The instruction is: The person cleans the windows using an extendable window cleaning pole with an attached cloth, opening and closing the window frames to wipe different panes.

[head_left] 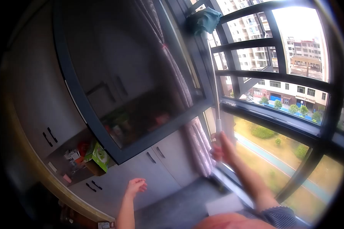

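Grasping the slender pole (215,84) by its pale handle, your right hand (224,148) is keeping a closed grip, and its fingers are hiding part of that handle. The pole is rising steeply to a teal cloth (207,21) at the far top, beside the dark window frame (271,110); you cannot be sure from this angle whether the cloth is touching it. Your left hand (135,186) is hanging in a released grip, its fingers loosely curled, while the bottom border is cutting off its forearm. Reflections are blurring the large glass panel (130,76), and shadow is swallowing the corners of the view. Small items around the green box (98,156) on the left are proving hard to make out, and a white flat thing (224,204) near you is showing only partly.

As for edges, the panel's lower corner is jutting out above and to the left of your left hand, which is having open air around it before the cupboard doors (156,156). The pole is running between the patterned curtain (200,145) on its left and the window bars on its right.
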Available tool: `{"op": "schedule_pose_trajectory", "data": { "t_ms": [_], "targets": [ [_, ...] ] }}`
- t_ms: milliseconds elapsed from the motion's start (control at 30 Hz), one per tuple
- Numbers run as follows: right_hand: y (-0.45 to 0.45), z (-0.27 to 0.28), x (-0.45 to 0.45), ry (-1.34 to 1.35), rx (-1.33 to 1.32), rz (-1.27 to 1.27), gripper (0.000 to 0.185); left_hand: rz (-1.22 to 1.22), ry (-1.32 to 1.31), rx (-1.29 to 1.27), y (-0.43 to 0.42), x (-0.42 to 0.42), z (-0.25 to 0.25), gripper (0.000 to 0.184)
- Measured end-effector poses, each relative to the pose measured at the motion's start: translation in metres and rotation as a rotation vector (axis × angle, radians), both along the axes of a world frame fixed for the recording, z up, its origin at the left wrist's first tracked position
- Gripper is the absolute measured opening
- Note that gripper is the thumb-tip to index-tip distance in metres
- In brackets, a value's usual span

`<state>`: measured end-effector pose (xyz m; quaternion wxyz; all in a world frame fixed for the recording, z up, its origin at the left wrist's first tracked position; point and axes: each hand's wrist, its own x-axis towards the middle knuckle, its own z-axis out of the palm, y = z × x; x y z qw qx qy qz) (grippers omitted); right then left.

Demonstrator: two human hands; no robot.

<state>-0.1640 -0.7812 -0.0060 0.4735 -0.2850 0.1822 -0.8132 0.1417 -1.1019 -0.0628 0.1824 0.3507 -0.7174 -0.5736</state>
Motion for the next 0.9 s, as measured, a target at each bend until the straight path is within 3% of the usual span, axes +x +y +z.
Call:
{"op": "schedule_pose_trajectory", "data": {
  "t_ms": [100,200,267,333,433,533,633,667,733,767,900],
  "targets": [
    [0.027,-0.017,-0.01,-0.071,-0.189,0.255,0.04,-0.045,-0.035,-0.066,0.03,-0.022,0.015,0.017],
    [0.071,-0.061,-0.024,0.066,0.007,0.201,0.027,-0.084,0.052,-0.2,0.059,-0.054,0.044,0.017],
    [0.106,-0.084,-0.016,0.136,0.15,0.136,0.02,-0.094,0.094,-0.416,0.076,-0.078,0.076,0.018],
    [0.138,-0.102,-0.008,0.142,0.213,0.143,0.02,-0.09,0.257,-0.792,0.085,-0.107,0.113,0.021],
    [0.177,-0.133,0.002,0.108,0.288,0.246,0.02,-0.101,0.444,-1.015,0.116,-0.149,0.2,0.027],
    [0.203,-0.132,0.01,0.12,0.42,0.317,0.018,-0.098,0.521,-1.535,0.139,-0.191,0.282,0.034],
    [0.218,-0.143,0.017,0.094,0.452,0.397,0.018,-0.1,0.565,-1.773,0.134,-0.24,0.329,0.057],
    [0.22,-0.133,0.02,0.119,0.489,0.395,0.018,-0.045,0.661,-1.949,0.134,-0.253,0.339,0.056],
    [0.228,-0.137,0.023,0.086,0.509,0.398,0.021,-0.119,0.533,-1.676,0.138,-0.256,0.346,0.049],
    [0.231,-0.145,0.021,0.137,0.498,0.425,0.021,-0.272,0.407,-1.396,0.134,-0.257,0.348,0.055],
    [0.243,-0.157,0.012,0.332,0.562,0.459,0.021,-0.246,0.189,-1.139,0.106,-0.265,0.345,0.051]
  ]
}}
